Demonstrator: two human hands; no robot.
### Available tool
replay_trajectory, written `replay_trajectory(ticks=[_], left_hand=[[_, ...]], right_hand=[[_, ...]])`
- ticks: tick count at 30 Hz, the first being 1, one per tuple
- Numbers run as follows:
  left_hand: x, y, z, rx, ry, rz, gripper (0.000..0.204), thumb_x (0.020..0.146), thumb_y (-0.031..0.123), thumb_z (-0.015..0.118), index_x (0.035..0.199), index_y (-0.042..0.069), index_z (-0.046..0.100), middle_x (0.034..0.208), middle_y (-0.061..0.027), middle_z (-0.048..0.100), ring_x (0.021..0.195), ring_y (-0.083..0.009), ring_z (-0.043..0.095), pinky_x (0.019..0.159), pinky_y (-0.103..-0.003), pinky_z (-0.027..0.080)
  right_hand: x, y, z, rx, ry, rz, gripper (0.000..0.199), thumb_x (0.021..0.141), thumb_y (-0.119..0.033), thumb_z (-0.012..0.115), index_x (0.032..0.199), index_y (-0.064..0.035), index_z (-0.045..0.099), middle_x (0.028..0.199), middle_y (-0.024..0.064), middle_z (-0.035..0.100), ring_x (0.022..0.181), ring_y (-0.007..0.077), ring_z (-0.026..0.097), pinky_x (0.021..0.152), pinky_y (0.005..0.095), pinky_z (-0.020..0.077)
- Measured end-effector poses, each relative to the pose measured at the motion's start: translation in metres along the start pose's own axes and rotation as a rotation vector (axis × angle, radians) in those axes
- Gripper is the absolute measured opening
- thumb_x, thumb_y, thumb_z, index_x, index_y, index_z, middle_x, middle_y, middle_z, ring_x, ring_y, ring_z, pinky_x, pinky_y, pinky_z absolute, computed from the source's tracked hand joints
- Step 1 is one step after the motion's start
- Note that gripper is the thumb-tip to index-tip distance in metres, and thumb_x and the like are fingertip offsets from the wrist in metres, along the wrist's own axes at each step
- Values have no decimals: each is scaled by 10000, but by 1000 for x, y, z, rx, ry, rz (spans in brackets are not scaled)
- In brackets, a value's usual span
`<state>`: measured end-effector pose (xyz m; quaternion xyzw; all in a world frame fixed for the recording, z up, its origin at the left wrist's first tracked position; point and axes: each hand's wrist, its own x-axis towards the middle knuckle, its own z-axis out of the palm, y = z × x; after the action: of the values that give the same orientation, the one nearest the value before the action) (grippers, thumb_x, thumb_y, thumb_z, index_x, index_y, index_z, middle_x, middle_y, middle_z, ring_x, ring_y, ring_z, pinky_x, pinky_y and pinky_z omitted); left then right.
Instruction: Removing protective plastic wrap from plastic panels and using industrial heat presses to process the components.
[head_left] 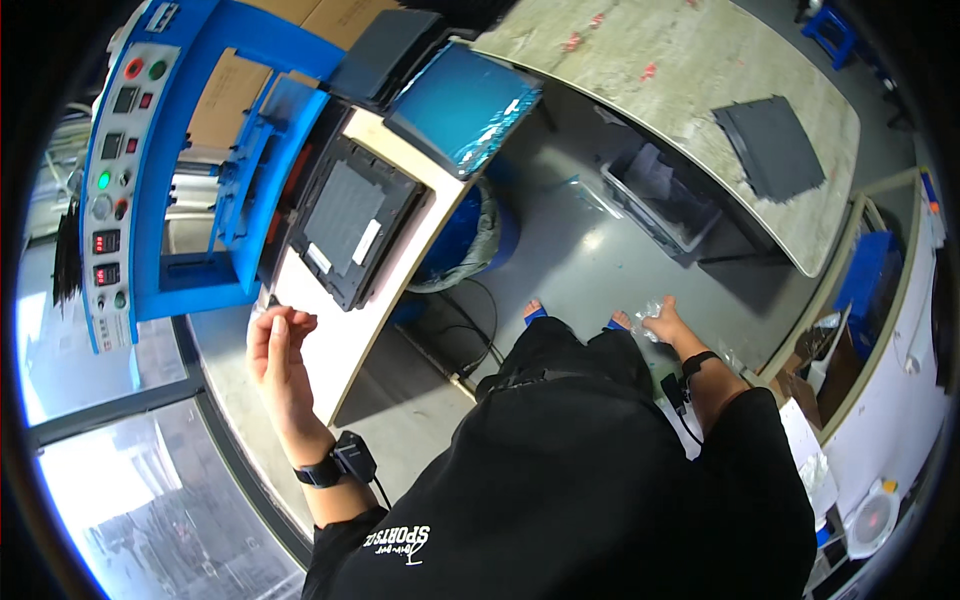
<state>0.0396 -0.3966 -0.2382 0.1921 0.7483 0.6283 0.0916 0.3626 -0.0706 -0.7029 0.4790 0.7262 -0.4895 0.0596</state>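
My left hand [285, 370] is raised beside the front end of a pale workbench [325, 365]. Its fingers are curled in toward the thumb, and I cannot make out whether anything small is between them. Just beyond its fingertips lies a black tray-like frame [345, 225] with a grey panel in it and white labels. My right hand [672, 328] hangs low at my right side, over the floor. Its fingers are closed on crumpled clear plastic film [650, 322].
A blue press machine [225, 30] with a control panel stands at the left. Beyond the black frame sits a teal film-covered panel [455, 105]. A lined blue bin [490, 235] is under the bench. Across the aisle, a table [680, 100] bears a dark sheet [770, 150]; a grey crate [655, 200] sits below.
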Motion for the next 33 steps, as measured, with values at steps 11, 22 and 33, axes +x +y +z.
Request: replay_trajectory(ticks=[11,22,33], left_hand=[[-12,-33,-108,191,198,-102,175,946,117,535,1040,-24,579,893,-96,640,856,-177,615,813,-311,487],[26,-79,-206,134,328,-172,169,940,116,547,1025,-25,584,888,-95,642,851,-166,610,821,-298,481],[63,-105,-185,17,350,-75,159,943,115,540,1004,-26,580,857,-83,628,831,-165,604,809,-313,492]], right_hand=[[93,-261,133,22,-539,-154,1005,628,-440,825,1279,145,332,1052,314,606,1017,357,617,867,369,485],[115,-308,129,-197,-414,-327,335,822,-325,681,805,7,647,694,115,646,626,201,639,551,332,495],[143,-470,-25,-251,621,-807,494,762,-291,729,1125,3,569,1074,200,585,976,352,569,838,402,461]])
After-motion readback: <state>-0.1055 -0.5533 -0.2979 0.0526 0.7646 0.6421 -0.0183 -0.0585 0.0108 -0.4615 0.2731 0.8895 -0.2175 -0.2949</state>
